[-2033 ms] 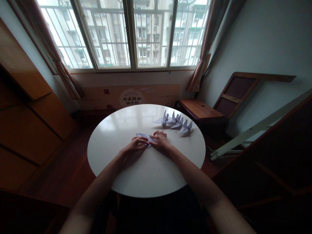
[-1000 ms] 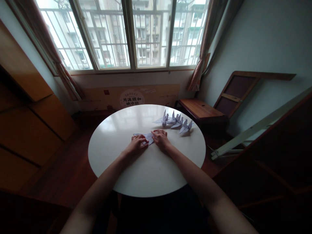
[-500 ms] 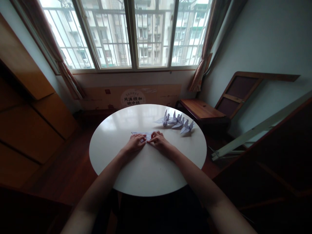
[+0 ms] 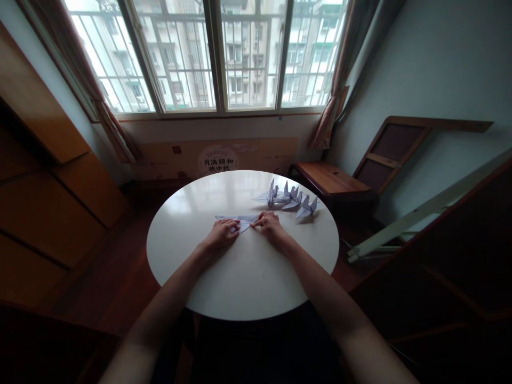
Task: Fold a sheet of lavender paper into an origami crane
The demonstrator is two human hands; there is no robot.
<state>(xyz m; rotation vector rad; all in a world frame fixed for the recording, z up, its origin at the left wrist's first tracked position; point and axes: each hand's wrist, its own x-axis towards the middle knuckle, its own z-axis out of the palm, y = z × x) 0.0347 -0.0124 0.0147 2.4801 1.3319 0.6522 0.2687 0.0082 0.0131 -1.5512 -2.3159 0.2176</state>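
A sheet of pale bluish-white paper [image 4: 245,224], folded into a triangle with one corner towards me, lies flat near the middle of the round white table [image 4: 248,272]. My left hand [image 4: 224,232] covers its left part, fingers bent and holding it down. On the right slanting edge is my right hand [image 4: 271,225], its index finger stretched to the fold and the other fingers curled in. The left hand hides some of the paper. Several folded paper cranes [image 4: 292,197] of the same paper stand behind my right hand.
Beyond the table, a low wooden bench [image 4: 332,178] stands at the right, with a wooden frame [image 4: 388,152] leaning near the wall. A printed cardboard panel [image 4: 180,160] is under the window. Wooden cabinets [image 4: 52,208] line the left side.
My right hand has slid right and slightly away from me along the paper's edge, uncovering its near corner. My left hand has stayed in place.
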